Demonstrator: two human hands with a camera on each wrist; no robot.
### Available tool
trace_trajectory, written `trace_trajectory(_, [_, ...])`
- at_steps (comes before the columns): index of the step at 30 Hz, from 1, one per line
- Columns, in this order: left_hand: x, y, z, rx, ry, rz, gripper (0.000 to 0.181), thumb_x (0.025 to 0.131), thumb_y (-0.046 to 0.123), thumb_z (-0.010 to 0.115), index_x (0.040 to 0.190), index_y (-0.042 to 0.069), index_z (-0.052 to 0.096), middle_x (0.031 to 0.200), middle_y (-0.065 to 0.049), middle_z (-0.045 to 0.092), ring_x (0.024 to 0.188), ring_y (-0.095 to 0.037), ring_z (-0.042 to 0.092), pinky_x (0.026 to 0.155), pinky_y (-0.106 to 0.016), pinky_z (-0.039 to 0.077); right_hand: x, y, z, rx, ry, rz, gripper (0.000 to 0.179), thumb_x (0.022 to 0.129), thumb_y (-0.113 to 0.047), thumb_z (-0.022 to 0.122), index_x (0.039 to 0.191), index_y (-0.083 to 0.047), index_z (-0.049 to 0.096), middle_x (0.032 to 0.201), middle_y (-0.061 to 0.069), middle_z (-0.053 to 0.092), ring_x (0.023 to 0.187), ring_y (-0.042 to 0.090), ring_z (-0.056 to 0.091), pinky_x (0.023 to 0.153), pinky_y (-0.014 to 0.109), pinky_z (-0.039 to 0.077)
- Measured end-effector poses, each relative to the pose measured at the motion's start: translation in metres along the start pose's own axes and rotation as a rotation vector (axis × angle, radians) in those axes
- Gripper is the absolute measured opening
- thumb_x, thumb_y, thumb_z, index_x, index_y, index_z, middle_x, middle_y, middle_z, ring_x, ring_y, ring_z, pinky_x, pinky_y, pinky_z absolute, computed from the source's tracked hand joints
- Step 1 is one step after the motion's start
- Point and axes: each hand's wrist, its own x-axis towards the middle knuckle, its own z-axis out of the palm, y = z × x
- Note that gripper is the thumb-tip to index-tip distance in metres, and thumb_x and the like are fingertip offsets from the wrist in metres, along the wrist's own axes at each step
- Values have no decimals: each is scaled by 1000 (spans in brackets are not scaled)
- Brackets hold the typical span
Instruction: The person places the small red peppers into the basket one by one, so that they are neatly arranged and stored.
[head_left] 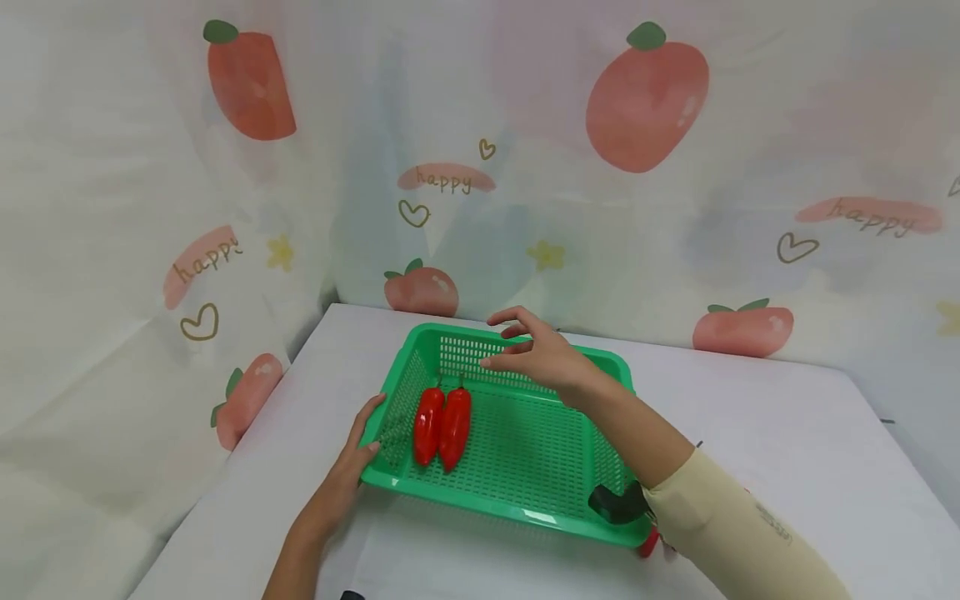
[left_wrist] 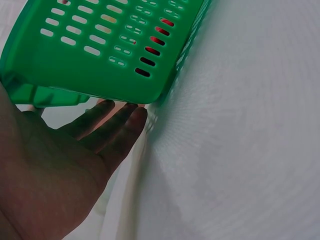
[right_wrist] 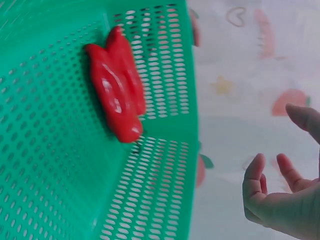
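Two red peppers (head_left: 441, 427) lie side by side in the left part of a green plastic basket (head_left: 495, 508). At the basket's left side, my left hand (head_left: 341, 475) grips the rim, with its thumb at the top edge. The left wrist view shows its fingers (left_wrist: 120, 127) reaching along the basket's edge. My right hand (head_left: 543, 354) is raised over the far side of the basket, fingers loosely bent and apart, holding nothing. In the right wrist view the same hand (right_wrist: 285, 200) appears beyond the rim, away from the peppers (right_wrist: 117, 90).
Another red item (head_left: 648, 543) shows partly at the basket's near right corner, mostly hidden by the right sleeve (head_left: 742, 533). A white cloth (head_left: 750, 417) covers the table. Printed fabric walls (head_left: 525, 100) stand at the back and left.
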Motion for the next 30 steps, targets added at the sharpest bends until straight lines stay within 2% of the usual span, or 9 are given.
trace_trajectory(7, [0, 2, -1, 16, -8, 3, 62, 107, 20, 31, 162, 46, 20, 168, -2, 15, 147, -31, 19, 107, -64, 24, -37, 3, -31, 2, 40, -8, 57, 94, -28, 78, 143, -21, 50, 150, 16, 41, 129, 32, 52, 104, 56, 40])
trace_trajectory(14, [-4, 4, -1, 9, -5, 5, 62, 107, 19, 31, 163, 41, 20, 169, -4, 14, 147, -30, 18, 109, -65, 20, -77, 19, -68, -16, 63, -34, 59, 98, -29, 73, 148, -16, 44, 151, 18, 39, 131, 36, 50, 105, 60, 37])
trace_trajectory(18, [-7, 4, 0, 8, 3, 3, 61, 108, 18, 31, 163, 41, 20, 168, -4, 15, 146, -30, 18, 109, -65, 19, -104, 37, -93, -19, 146, -53, 60, 100, -25, 70, 151, -14, 40, 149, 17, 39, 129, 35, 49, 101, 44, 48])
trace_trajectory(20, [-8, 4, 0, 14, 8, -5, 61, 108, 18, 30, 163, 43, 20, 167, -4, 16, 145, -30, 19, 109, -65, 19, -118, 50, -105, -1, 198, -63, 57, 101, -23, 67, 150, -16, 40, 147, 14, 39, 128, 30, 47, 95, 33, 51])
trace_trajectory(23, [-8, 3, 0, 17, 3, -12, 61, 108, 19, 29, 162, 45, 20, 167, -3, 16, 145, -30, 19, 108, -65, 21, -139, 71, -122, 68, 257, -93, 51, 103, -15, 63, 149, -20, 42, 144, 8, 39, 124, 22, 46, 89, 25, 52])
trace_trajectory(27, [-7, 3, 0, 22, -12, -3, 61, 108, 19, 29, 163, 44, 20, 168, -4, 15, 146, -31, 18, 108, -66, 21, -163, 94, -146, 208, 293, -142, 44, 105, -5, 55, 144, -22, 47, 136, 2, 44, 118, 14, 52, 87, 23, 53])
trace_trajectory(30, [-7, 4, -1, 18, -15, 6, 61, 108, 18, 29, 163, 42, 20, 168, -5, 14, 146, -32, 18, 107, -64, 22, -177, 103, -163, 286, 307, -164, 42, 106, -1, 49, 142, -22, 50, 131, 1, 48, 112, 12, 57, 86, 23, 53])
